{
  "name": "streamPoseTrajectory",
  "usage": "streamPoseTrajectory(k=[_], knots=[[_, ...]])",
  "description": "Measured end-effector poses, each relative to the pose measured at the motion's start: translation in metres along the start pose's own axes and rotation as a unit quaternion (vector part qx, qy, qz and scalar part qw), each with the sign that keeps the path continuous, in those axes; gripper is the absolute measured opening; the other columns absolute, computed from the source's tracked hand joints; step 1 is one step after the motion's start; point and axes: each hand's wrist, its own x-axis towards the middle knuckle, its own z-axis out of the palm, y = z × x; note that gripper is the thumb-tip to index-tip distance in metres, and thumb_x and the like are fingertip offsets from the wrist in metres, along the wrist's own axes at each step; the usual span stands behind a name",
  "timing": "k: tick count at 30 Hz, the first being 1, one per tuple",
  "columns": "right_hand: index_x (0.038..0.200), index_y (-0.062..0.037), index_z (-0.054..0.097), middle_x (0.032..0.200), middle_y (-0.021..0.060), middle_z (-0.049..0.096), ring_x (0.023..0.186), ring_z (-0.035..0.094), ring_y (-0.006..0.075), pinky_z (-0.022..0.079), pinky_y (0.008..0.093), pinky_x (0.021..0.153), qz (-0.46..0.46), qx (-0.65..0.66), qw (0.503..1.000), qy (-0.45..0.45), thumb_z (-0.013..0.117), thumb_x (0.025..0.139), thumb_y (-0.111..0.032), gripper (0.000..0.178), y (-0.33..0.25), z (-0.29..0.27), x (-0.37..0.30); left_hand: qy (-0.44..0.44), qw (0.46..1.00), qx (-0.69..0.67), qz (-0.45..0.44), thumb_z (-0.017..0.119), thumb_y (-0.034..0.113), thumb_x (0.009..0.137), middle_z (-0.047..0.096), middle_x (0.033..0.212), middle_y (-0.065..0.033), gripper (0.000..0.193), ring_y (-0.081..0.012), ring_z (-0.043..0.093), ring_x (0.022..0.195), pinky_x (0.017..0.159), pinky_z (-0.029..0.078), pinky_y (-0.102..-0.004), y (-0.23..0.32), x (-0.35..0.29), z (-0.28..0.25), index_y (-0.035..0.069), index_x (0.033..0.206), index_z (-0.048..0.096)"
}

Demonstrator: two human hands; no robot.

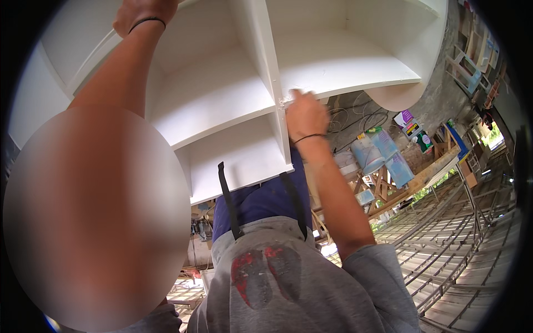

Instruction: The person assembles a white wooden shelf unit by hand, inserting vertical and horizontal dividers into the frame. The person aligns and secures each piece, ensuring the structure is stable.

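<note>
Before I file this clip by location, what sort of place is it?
Probably a furniture or woodworking workshop, judging by the large white open-shelved cabinet, the pale-blue cylindrical container and the long brown wooden beam.

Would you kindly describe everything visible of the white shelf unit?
The white shelf unit looks like painted board, with rough marks along the front edge of its divider. Open compartments face the camera; a rounded panel projects at right. It spans the upper view, cut off above. The blurred right grip is at the divider, the left grip near a panel edge; contact is unclear.
</note>
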Motion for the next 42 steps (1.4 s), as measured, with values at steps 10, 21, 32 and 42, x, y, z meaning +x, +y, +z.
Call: streamPoseTrajectory(k=[10,21,32,42], knots=[[0.107,-0.008,0.068,0.09,0.0171,0.064,0.085,0.064,0.0367,0.052,0.0472,0.074,-0.012,-0.042,0.982,0.184,0.051,0.084,-0.013,0.028,0.083,-0.026,0.035,0.027,0.999,0.019,0.016,0.038,0.036,0.087,0.068,0.105,-0.0171,0.039,-0.0371,0.063,0.1,0.087,0.049,-0.0456,-0.004,0.001,-0.004,0.013,0.098,0.068],[0.107,-0.0073,0.068,0.085,0.0141,0.065,0.081,0.065,0.0312,0.053,0.0417,0.072,-0.007,0.105,0.971,0.213,0.062,0.079,-0.014,0.029,0.068,-0.011,0.018,0.033,0.999,0.022,0.017,0.039,0.036,0.086,0.067,0.104,-0.0184,0.037,-0.0384,0.062,0.099,0.086,0.048,-0.0467,-0.006,0.003,0.004,0.014,0.094,0.068],[0.103,-0.0104,0.07,0.088,0.0163,0.067,0.079,0.065,0.0334,0.052,0.0422,0.075,0.018,0.1,0.969,0.227,0.058,0.078,-0.014,0.028,0.118,-0.05,0.055,0.035,0.999,0.018,0.018,0.04,0.039,0.085,0.067,0.103,-0.0195,0.039,-0.0385,0.062,0.099,0.085,0.049,-0.047,-0.005,0.001,0.004,0.013,0.093,0.069],[0.114,-0.0156,0.067,0.116,0.0148,0.062,0.104,0.062,0.0361,0.051,0.047,0.087,-0.038,-0.066,0.997,-0.031,0.052,0.083,-0.017,0.034,0.02,-0.043,0.024,0.048,0.998,-0.023,0.035,0.039,0.037,0.085,0.067,0.102,-0.0195,0.039,-0.0383,0.063,0.098,0.086,0.049,-0.0464,-0.001,-0.004,-0.004,0.013,0.096,0.069]])
